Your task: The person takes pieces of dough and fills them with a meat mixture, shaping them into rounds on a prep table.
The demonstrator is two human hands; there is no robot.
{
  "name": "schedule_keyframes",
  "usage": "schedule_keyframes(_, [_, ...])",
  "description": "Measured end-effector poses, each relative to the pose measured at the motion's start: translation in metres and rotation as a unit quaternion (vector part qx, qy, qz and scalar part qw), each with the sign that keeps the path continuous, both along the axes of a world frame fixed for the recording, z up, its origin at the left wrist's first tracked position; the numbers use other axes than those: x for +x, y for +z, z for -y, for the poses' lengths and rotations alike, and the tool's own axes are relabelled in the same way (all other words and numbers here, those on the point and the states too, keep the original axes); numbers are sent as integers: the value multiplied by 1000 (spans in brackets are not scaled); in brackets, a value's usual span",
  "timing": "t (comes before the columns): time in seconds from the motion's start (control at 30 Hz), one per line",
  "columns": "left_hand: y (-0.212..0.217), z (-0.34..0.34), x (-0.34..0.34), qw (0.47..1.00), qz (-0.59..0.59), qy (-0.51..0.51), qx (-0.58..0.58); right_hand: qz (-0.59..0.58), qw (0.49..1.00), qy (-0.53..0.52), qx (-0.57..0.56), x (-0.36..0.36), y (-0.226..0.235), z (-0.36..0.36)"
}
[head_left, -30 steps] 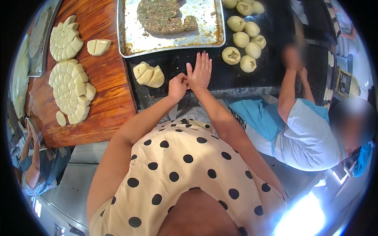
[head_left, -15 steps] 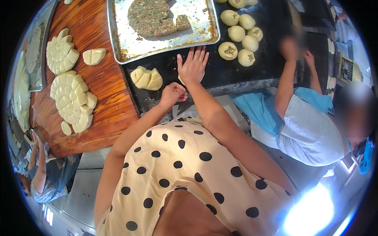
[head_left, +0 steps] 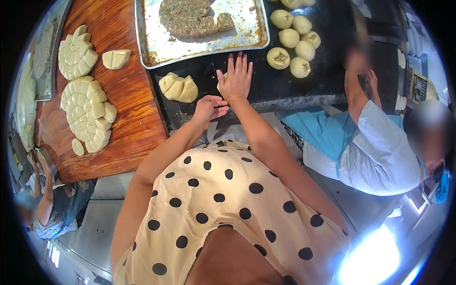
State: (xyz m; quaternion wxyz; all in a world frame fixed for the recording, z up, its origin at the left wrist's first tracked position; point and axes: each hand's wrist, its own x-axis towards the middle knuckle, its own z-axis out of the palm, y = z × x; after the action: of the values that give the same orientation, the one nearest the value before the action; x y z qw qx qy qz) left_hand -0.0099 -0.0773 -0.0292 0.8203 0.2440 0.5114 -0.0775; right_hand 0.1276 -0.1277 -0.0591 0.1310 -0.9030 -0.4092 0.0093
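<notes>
My right hand [head_left: 235,81] lies flat with its fingers spread, palm down on the dark worktop. A pale edge of a dough piece [head_left: 220,84] shows beside its thumb; the rest is hidden under the palm. My left hand [head_left: 209,108] is beside the right wrist, fingers loosely stretched out and no object seen in them. Just left of my hands sits a scored chunk of dough [head_left: 178,88]. Beyond them stands a metal tray [head_left: 204,59] with a slab of chopped, green-flecked filling [head_left: 185,20].
Several round dough balls [head_left: 289,40], some with pleated tops, sit to the right. On the wooden board [head_left: 137,118] at left lie scored dough rounds [head_left: 86,111] and a cut piece [head_left: 116,59]. A co-worker [head_left: 375,147] works at right, another person [head_left: 52,209] at far left.
My left hand has come closer to the right wrist, and its fingers have straightened. The right hand stays flat on the worktop, with more of the dough edge showing. The whole view has shifted slightly.
</notes>
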Motion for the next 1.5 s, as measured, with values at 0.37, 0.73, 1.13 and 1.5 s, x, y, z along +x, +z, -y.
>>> schedule_keyframes(0.37, [23, -15, -31, 999, 45, -18, 24, 11, 999, 22, -20, 20, -5, 13])
schedule_keyframes(0.73, [23, -21, -52, 993, 55, -74, 72, 20, 994, -98, -44, 13, -5, -29])
schedule_keyframes(1.13, [32, -19, -55, 995, 31, -74, 53, -25, 1000, 14, -12, 15, -7, 56])
schedule_keyframes(1.5, [35, -44, -35, 991, 51, -76, 102, -327, 928, -142, 108, 35, 2, 52])
